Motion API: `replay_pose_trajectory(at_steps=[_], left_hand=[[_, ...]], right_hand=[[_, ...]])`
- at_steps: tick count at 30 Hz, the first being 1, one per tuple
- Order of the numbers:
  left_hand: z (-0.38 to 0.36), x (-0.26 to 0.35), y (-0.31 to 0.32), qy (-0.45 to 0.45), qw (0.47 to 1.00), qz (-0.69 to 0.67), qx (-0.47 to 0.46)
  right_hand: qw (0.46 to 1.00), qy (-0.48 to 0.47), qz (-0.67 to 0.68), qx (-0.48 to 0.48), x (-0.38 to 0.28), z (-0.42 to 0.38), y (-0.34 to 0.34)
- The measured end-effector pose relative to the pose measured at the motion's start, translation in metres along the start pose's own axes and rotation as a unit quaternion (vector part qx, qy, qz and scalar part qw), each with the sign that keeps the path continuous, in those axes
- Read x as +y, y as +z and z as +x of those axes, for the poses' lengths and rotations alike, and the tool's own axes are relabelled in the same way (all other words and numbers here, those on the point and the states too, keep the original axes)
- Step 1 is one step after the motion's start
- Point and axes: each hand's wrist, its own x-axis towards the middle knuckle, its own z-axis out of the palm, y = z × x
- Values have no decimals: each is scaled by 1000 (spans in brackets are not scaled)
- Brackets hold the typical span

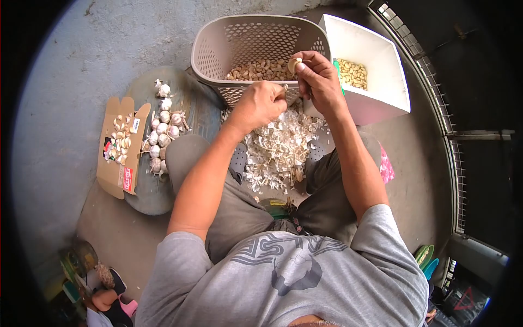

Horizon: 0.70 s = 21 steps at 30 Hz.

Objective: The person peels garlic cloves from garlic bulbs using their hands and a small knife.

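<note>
My right hand (322, 82) is closed, pinching a garlic clove (295, 66) between thumb and fingers over the near rim of the basket. Beside it, slightly lower and to the left, my left hand (257, 108) is closed too. A small pale bit shows at its fingertips, too small to name. The grey-brown perforated basket (261, 83) holds many unpeeled garlic cloves (259, 71). Below my hands, a heap of garlic skins (278, 144) covers the floor between my feet. To the right, the white foam box (376, 101) contains peeled cloves (353, 73).
On the left, a round board (150, 199) carries whole garlic bulbs (163, 128) and an open cardboard box (113, 177) with cloves inside. Something green (339, 76) sits at the foam box's edge. Another person (109, 300) is partly visible at lower left. A pink bag (385, 166) lies right of my knee.
</note>
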Motion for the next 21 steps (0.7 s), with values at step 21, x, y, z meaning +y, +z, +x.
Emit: replay_pose_trajectory(at_steps=[21], left_hand=[[4,-11,-3,19,977,-134,163]], right_hand=[[953,-39,-295,-56,-2,-11,16]])
